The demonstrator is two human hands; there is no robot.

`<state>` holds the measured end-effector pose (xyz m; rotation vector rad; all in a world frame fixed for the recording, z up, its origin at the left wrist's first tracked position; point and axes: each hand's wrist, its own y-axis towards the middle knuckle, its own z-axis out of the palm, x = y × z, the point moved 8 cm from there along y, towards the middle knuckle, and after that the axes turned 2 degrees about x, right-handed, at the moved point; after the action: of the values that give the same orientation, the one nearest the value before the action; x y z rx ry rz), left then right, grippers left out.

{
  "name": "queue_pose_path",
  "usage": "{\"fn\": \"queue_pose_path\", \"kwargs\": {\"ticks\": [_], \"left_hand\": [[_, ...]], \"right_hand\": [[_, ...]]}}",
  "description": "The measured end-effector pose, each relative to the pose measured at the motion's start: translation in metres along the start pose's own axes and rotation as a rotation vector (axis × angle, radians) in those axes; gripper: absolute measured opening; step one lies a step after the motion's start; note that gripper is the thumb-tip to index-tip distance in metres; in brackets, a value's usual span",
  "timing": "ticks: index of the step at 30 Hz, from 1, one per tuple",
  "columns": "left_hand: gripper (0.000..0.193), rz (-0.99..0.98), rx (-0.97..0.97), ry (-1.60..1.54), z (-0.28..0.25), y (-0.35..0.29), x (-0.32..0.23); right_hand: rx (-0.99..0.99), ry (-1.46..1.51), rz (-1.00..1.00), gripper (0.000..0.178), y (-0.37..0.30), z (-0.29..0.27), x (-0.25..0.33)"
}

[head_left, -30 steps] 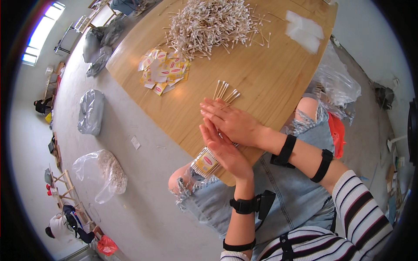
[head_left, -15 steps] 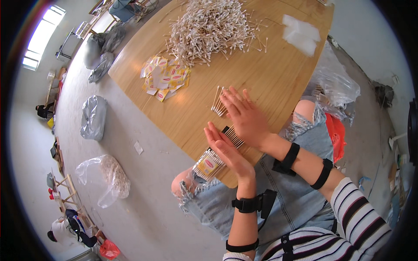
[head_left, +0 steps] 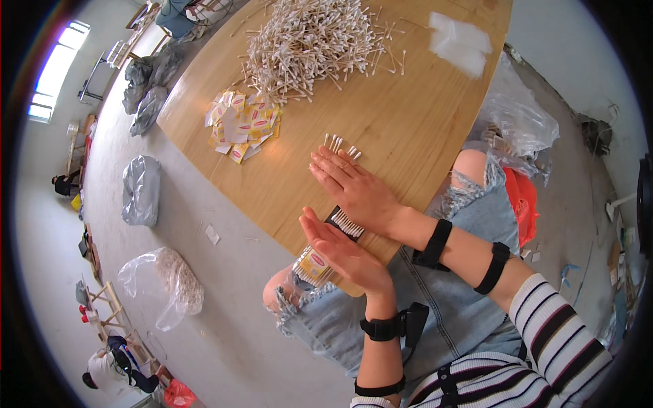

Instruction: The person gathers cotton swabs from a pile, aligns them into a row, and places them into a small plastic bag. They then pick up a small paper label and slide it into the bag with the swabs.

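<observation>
Left hand (head_left: 340, 251) cupped open under a packed bundle of cotton swabs (head_left: 325, 253) at the table edge (head_left: 286, 211), right hand (head_left: 354, 190) flat with fingers spread over loose swabs (head_left: 338, 145) just beyond its fingertips; light, thin, probably bendable sticks, likely best gathered mid-shaft.

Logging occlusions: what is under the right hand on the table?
Cotton swabs poke out beyond the right hand, lying on the table. The hand covers the rest, so their number cannot be seen.

Cotton swab bundle (head_left: 343, 223) between palms, tips up; wrapper possibly clear.
</observation>
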<state>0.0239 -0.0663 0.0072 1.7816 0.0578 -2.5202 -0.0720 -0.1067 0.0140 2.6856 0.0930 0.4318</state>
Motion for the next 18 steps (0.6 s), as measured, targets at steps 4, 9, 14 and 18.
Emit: {"fn": "queue_pose_path", "kwargs": {"ticks": [4, 9, 14, 18], "left_hand": [[0.061, 0.009, 0.004, -0.060, 0.005, 0.002, 0.009], [0.058, -0.052, 0.017, -0.143, -0.014, 0.007, -0.005], [0.044, 0.187, -0.193, 0.580, -0.086, 0.018, -0.063], [0.035, -0.122, -0.102, 0.850, -0.124, 0.033, -0.028]], "right_hand": [[0.035, 0.056, -0.033, 0.049, -0.001, 0.004, 0.004], [0.101, 0.044, -0.077, 0.050, -0.001, 0.008, 0.009], [0.091, -0.027, -0.119, 0.050, -0.001, 0.008, 0.010], [0.103, 0.048, -0.147, 0.049, -0.001, 0.013, 0.028]]}}
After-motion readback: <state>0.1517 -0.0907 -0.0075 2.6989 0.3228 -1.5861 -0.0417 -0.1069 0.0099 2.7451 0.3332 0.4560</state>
